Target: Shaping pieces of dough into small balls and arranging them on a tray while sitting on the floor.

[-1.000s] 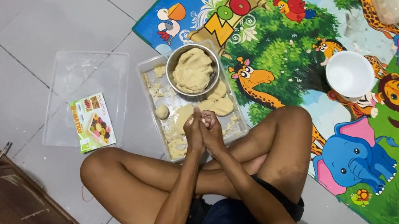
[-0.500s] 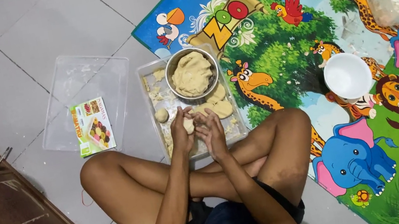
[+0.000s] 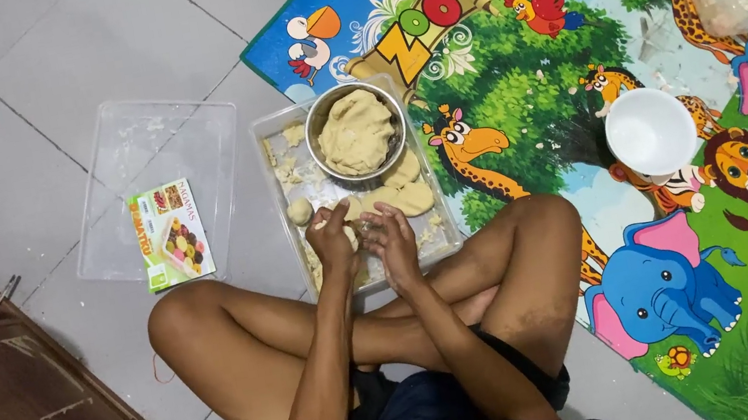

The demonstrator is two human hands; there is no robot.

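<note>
Cupping a small dough piece (image 3: 351, 237) between left hand (image 3: 332, 237) and right hand (image 3: 392, 237), fingers curled narrow, over tray (image 3: 271, 171); bowl (image 3: 357, 131) just beyond fingertips.

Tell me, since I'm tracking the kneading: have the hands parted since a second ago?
Yes. The left hand and right hand, pressed palm to palm before, are now slightly apart over the clear tray, below the metal bowl.

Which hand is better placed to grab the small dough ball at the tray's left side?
Left. The left hand is just beside the dough ball in the clear tray; the right hand sits farther off and would probably have to cross over the left.
</note>
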